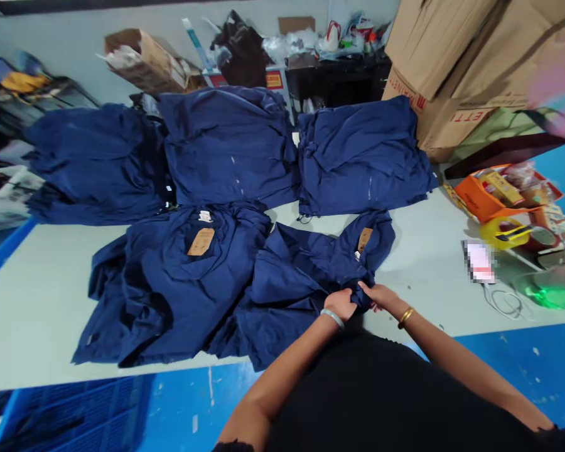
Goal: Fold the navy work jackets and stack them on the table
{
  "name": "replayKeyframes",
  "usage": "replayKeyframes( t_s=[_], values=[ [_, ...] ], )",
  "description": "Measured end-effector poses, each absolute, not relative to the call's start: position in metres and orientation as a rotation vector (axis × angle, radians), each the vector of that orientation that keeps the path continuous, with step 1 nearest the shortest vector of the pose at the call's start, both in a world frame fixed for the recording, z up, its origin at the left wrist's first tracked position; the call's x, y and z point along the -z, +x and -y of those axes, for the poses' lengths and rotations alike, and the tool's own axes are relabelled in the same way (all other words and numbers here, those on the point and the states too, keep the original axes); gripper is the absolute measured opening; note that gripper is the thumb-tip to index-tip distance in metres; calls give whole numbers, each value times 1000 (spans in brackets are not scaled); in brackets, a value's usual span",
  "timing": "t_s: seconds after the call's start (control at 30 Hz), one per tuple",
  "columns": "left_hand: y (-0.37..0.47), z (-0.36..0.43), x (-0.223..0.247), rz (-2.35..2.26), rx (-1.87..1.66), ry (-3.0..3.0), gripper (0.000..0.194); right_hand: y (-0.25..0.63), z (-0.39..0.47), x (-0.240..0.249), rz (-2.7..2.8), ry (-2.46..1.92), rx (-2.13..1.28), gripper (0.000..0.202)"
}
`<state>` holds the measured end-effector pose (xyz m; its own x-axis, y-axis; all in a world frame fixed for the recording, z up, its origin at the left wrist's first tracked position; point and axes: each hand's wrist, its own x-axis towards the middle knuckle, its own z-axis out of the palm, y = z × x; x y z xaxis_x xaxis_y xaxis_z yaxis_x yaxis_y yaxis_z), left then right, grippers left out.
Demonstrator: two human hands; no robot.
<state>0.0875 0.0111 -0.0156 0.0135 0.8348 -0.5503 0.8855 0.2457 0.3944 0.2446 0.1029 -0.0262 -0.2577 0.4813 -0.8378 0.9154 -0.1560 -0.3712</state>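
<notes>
**Even Light Over Dark Cloth**

Soft, fairly even light, its source hard to place, leaves the counter (23, 307) pale, while navy garments (230, 150) darken to near-black in their folds. At the near edge, a black shirt (358, 389) shows little detail; a blue crate (87, 398) below the near-left corner lies dim. Toward the right end, a green bottle (553, 296) glints, pixel blocks break up a phone (480, 261), and a pink shape (558, 88) blurs. Wide-angle distortion stretches the margins.
</notes>
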Motion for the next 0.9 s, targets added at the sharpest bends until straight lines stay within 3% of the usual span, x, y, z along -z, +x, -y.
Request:
replayKeyframes(
  t_s=[0.13, 0.2, 0.37, 0.47, 0.57, 0.73, 0.8, 0.9],
  values=[
    [123, -24, 15, -1605, 34, 1685, 45, 265, -105, 38, -1786, 1752, 1514, 30],
    [125, -32, 12, -1519, -64, 1751, 49, 281, -114, 38, -1845, 1810, 1486, 16],
    [80, -62, -2, -1831, -381, 1899, 41, 326, -139, 35, -2016, 1938, 1267, 20],
    [39, -78, -1, -2124, -136, 1883, 49, 353, -169, 27, -2096, 1998, 1111, 26],
    [14, -82, 9, -2119, 121, 1816, 52, 378, -217, 11, -2123, 2122, 949, 31],
    [27, -70, 29, -2050, 177, 1701, 63, 384, -268, -14, -2365, 2381, 419, 57],
    [38, -67, 35, -2084, 188, 1646, 66, 366, -249, -13, -2637, 2154, 328, 53],
    [47, -65, 40, -2134, 197, 1644, 68, 325, -181, 5, -2929, 1462, 520, 45]
  ],
)
